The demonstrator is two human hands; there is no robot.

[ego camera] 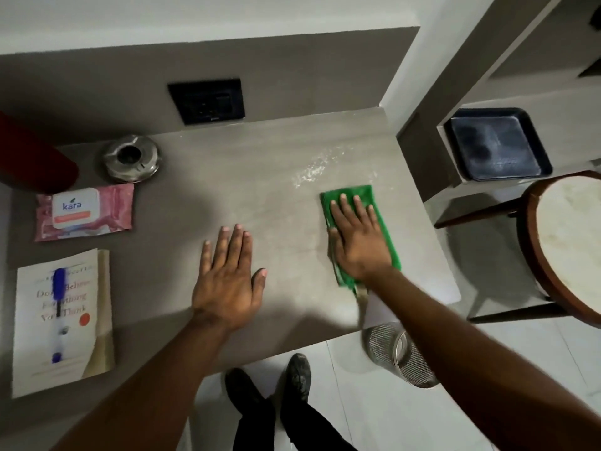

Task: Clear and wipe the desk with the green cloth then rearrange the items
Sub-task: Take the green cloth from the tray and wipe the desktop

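Fingers [227, 245] of the left hand [227, 281] are laid straight and slightly spread, flat on the grey stone-look bench [227, 177]; nothing is grasped by them. Fingers [344, 206] of the right hand [357, 239] are likewise extended, and the folded green cloth [374, 203] is pressed flat against the bench beneath the palm rather than gripped.

From left to right, the following are found on the bench. A dark red rounded object [32, 157] is seen at the far left edge; its nature cannot be told. A white paperback book [61, 323] lies near the front left, and a blue-capped pen [58, 307] is laid on its cover. Behind the book lies a pink pack of wet wipes with a white lid [84, 211], and behind that a round steel ashtray [130, 157]. The left hand is placed near the middle, the green cloth towards the right edge. A scatter of white powdery residue [312, 170] remains just beyond the cloth.

The wiping step is judged to be in hand, with the items gathered at the left. For the next move, the cloth should be pushed forward over the residue under even downward pressure, while the body is steadied by the left hand. A wire mesh bin [400, 356] stands on the floor below the right front corner.
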